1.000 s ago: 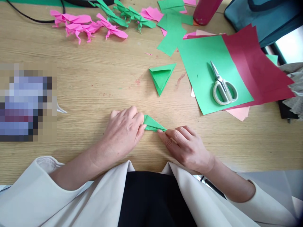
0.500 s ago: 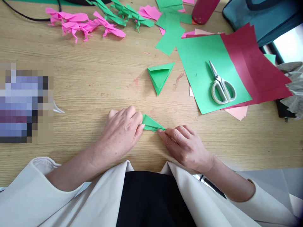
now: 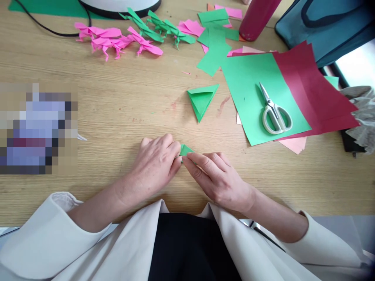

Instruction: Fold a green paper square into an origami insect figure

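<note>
A small piece of folded green paper [image 3: 186,150] lies on the wooden table between my hands, mostly covered by them. The fingers of my left hand [image 3: 156,164] are pressed together on its left end. My right hand [image 3: 218,175] grips its right part, thumb and index finger close to my left thumb. Beyond them, a folded green triangle [image 3: 202,101] rests untouched, with a flap along its top edge.
White-handled scissors [image 3: 275,113] lie on green [image 3: 243,86] and red sheets [image 3: 316,97] at the right. Folded pink figures [image 3: 109,39] and green figures [image 3: 164,29] stand at the back, near a red bottle [image 3: 258,19]. A blurred object [image 3: 43,132] is at the left.
My right hand has slid left along the green paper, closer to my left hand, covering more of it. The whole view has shifted slightly.
</note>
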The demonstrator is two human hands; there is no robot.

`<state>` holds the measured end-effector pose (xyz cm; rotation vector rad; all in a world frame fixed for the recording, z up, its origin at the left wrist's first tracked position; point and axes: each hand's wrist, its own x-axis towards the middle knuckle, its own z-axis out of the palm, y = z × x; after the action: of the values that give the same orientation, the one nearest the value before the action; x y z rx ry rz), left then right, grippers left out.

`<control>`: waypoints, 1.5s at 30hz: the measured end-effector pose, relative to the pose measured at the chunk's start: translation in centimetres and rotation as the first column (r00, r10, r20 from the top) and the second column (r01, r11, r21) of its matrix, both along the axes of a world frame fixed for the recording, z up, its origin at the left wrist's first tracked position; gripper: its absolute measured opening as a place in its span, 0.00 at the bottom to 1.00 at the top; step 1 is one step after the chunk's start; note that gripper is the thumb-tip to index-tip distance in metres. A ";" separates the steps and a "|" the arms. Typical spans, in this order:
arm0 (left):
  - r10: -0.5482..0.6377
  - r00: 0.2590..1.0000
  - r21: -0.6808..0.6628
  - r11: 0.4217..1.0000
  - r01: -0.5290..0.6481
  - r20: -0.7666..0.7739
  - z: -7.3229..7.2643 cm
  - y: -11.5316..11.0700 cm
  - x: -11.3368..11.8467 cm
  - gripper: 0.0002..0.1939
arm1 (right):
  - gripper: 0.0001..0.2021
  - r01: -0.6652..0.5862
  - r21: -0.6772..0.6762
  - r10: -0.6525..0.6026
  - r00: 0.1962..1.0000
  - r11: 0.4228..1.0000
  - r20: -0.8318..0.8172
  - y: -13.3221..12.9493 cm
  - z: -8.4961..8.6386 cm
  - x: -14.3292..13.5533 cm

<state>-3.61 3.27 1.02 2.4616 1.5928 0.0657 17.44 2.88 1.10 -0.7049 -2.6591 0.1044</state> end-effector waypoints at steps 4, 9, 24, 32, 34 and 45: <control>-0.005 1.000 0.032 0.999 0.005 -0.013 -0.2 -0.1 0.0 0.09 | 0.18 -0.060 -0.030 0.060 0.998 0.998 -0.017 0.5 -1.2 -0.1; 0.016 1.000 0.028 0.999 -0.015 -0.011 -0.3 -0.3 0.1 0.08 | 0.20 -0.079 -0.067 0.080 0.997 0.995 0.004 0.3 -1.5 0.7; 0.051 0.985 0.080 0.995 -0.065 0.164 -1.1 -0.6 -0.8 0.04 | 0.18 -0.063 0.018 0.062 0.996 0.998 0.067 0.4 -1.1 -0.2; -0.039 0.954 0.106 0.994 0.007 0.299 -1.3 -1.5 -2.3 0.10 | 0.20 -0.046 0.016 0.044 0.989 0.999 0.144 0.5 -0.9 -0.9; -0.067 0.941 0.130 0.991 0.025 0.331 -1.3 -2.2 -3.1 0.13 | 0.20 -0.044 0.006 0.042 0.988 0.999 0.150 0.5 -0.9 -1.0; -0.238 0.966 0.297 0.934 0.201 0.096 -1.5 -4.8 -4.5 0.21 | 0.19 -0.049 0.017 0.046 0.990 0.999 0.135 0.6 -0.9 -0.9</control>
<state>-8.12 -1.48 -0.51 2.7699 1.3234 0.4418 16.55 3.45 0.18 -0.6646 -2.8023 0.0442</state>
